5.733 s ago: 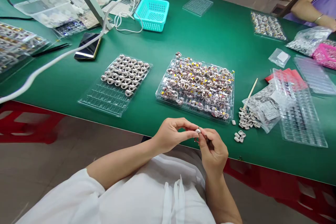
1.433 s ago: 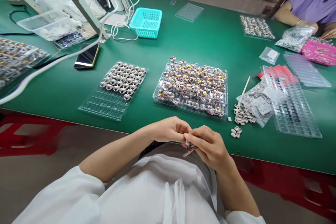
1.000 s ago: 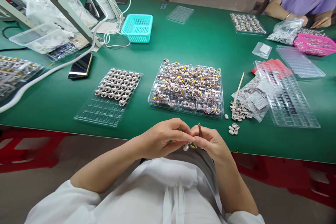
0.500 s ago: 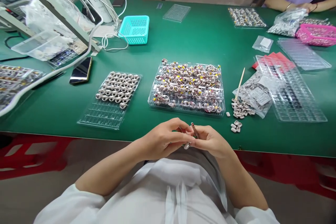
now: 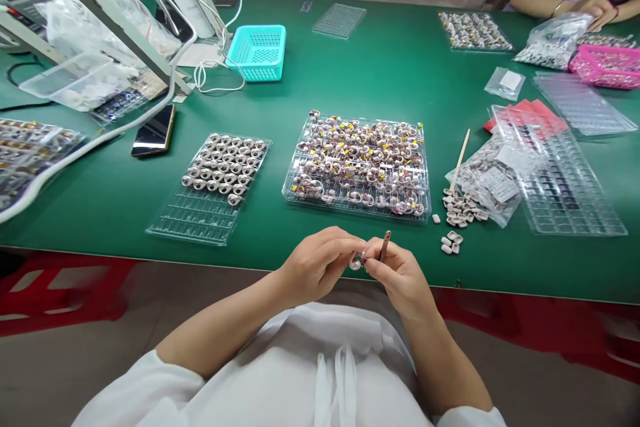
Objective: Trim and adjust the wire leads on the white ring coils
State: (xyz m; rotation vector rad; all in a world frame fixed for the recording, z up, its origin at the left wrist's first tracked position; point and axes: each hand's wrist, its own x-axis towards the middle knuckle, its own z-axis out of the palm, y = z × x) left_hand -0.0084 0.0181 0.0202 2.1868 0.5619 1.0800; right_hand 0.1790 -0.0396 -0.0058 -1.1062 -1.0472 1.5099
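Note:
Close to my body, just off the table's front edge, my left hand (image 5: pixel 320 263) pinches a small beige ring-shaped part (image 5: pixel 355 263) between thumb and fingers. My right hand (image 5: pixel 400 273) meets it from the right, closed around brown tweezers (image 5: pixel 385 245) whose back end points up; their tips are hidden by the fingers. A bit of red shows at the ring-shaped part where the right fingertips come close. Beyond both hands lies a clear tray (image 5: pixel 345 203) filled with similar beige parts carrying yellow tabs and wires. Loose beige shells (image 5: pixel 463 208) lie to the right.
A half-filled clear tray (image 5: pixel 193 220) lies left, a phone (image 5: pixel 154 130) behind it. Farther back stands a turquoise basket (image 5: pixel 257 53). Right are a wooden stick (image 5: pixel 460 157), a bag of shells (image 5: pixel 487 177) and an overlapping clear tray (image 5: pixel 575 180). A co-worker's hands (image 5: pixel 597 12) are far right.
Both hands have risen slightly. The tweezers have swung more upright and moved right, and the ring-shaped part now shows more openly between the fingers.

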